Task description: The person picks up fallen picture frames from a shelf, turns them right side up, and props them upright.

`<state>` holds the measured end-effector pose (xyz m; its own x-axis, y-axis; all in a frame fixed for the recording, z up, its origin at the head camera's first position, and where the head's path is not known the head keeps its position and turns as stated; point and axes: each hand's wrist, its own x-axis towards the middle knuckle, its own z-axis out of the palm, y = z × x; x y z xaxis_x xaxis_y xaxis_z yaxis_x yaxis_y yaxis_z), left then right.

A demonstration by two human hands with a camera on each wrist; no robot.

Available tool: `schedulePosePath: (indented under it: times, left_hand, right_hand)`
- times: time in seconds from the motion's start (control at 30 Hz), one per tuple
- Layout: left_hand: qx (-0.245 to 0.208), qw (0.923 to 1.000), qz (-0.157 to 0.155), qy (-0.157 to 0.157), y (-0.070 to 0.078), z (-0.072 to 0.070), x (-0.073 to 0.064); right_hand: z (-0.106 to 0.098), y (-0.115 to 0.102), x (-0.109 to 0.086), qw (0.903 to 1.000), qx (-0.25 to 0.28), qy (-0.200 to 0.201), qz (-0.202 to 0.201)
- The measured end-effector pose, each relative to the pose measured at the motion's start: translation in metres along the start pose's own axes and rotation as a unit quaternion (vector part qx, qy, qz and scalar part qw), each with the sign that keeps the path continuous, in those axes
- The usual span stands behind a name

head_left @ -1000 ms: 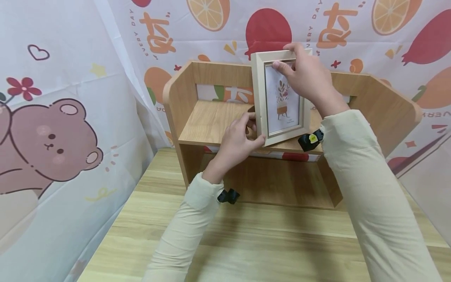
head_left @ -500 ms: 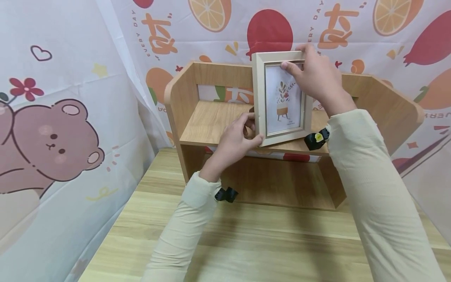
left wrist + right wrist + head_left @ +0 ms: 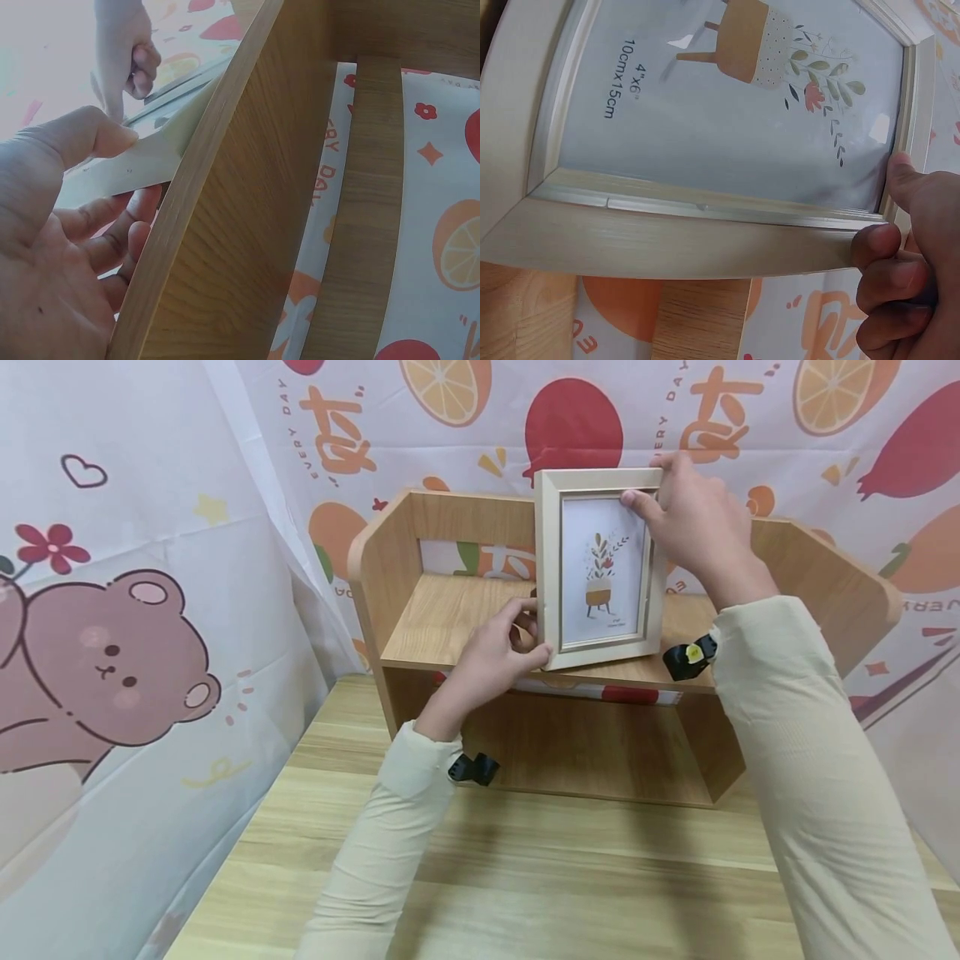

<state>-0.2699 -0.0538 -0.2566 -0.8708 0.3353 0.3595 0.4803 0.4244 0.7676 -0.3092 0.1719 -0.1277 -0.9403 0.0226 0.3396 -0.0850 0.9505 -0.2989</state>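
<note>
A cream picture frame (image 3: 550, 568) with a potted-plant print stands nearly upright on the upper board of a wooden desk shelf (image 3: 442, 618), its front turned towards me. My left hand (image 3: 495, 647) pinches the frame's lower left edge, thumb in front and fingers behind, as the left wrist view also shows. At the upper right corner my right hand (image 3: 697, 522) grips the frame, its thumb on the front. In the right wrist view, the right thumb (image 3: 901, 180) presses the frame's inner border, with the other fingers curled by the side edge.
The shelf stands on a light wood-grain table (image 3: 562, 877) and has a lower compartment (image 3: 592, 743) under the upper board. Close behind it hangs a fruit-printed cloth (image 3: 450, 443). Another cloth with a bear print (image 3: 112, 660) hangs at the left.
My right hand has slid rightwards along the frame's top to its corner. The frame has turned slightly to face me more squarely. The left hand has shifted a little left, still holding the edge.
</note>
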Motion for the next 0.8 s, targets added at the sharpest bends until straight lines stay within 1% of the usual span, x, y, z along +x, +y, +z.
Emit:
schedulePosePath:
  times: [0.23,0.5,0.63,0.8]
  left_hand:
    - [-0.010,0.9999,0.002,-0.006,-0.002,-0.002,0.001]
    - [-0.026,0.9996,-0.004,-0.010,-0.004,-0.004,0.002]
    - [-0.037,0.9992,-0.007,-0.010,-0.005,-0.005,0.003]
    - [-0.050,0.9985,-0.018,-0.013,-0.008,-0.006,0.004]
  right_hand:
    - [-0.001,0.001,0.001,0.9999,0.004,-0.002,0.014]
    - [-0.003,0.002,0.002,0.9994,0.008,-0.009,0.031]
    - [-0.003,0.004,0.003,0.9993,0.019,-0.013,0.030]
    - [-0.001,0.011,0.002,0.9991,0.038,-0.005,0.021]
